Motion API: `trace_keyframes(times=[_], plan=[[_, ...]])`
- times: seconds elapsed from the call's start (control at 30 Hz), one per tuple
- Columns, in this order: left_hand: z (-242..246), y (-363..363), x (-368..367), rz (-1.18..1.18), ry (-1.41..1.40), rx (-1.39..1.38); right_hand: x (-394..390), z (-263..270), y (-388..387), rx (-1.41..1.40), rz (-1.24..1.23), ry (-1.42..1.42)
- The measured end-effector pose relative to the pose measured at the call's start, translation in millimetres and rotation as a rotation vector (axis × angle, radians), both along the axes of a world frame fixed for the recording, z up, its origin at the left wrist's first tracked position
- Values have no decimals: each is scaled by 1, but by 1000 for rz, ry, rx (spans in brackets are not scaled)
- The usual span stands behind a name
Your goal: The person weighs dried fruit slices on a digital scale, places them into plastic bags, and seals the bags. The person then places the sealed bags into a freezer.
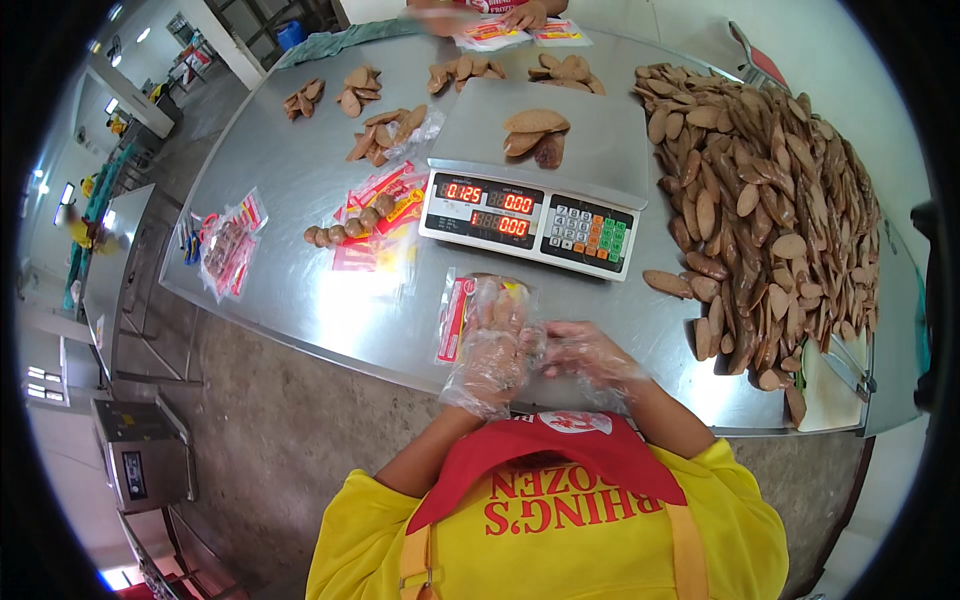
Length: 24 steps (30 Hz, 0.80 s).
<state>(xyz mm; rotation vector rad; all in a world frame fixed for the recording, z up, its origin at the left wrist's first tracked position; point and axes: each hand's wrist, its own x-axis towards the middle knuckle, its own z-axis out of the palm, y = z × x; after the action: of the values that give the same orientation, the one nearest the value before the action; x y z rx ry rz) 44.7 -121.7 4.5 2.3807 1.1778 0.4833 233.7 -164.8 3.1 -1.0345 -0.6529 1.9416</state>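
My left hand, in a clear plastic glove, lies over a printed plastic pouch at the table's near edge; brown pieces show under the film by its fingers, and its exact hold cannot be told. Just right of it is my gloved right hand, slightly blurred, its fingertips close to the left glove. Beyond both hands stands a digital weighing scale with lit red digits. On its steel pan rest several sliced brown sausage pieces. Left of the scale, a row of round brown sausages lies on printed pouches.
A large heap of sliced sausages covers the right of the steel table. Knives lie on a white board at the near right. Small sausage piles and a filled pouch sit left. Another person's hands handle pouches opposite.
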Motion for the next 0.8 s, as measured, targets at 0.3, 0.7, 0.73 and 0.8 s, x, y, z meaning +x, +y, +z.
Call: trace_keyframes(times=[0.3, 0.7, 0.73, 0.8], plan=[[-21, -1, -8, -27, -1, 30, -16, -58, 43, 391, 425, -422], [10, 20, 2, -48, 69, -316, 21, -9, 98, 717, 854, -945], [10, 20, -6, -28, 64, -281, 32, 29, 126, 679, 992, -984], [3, 19, -5, -48, 39, -221, 48, 69, 181, 894, 460, -973]])
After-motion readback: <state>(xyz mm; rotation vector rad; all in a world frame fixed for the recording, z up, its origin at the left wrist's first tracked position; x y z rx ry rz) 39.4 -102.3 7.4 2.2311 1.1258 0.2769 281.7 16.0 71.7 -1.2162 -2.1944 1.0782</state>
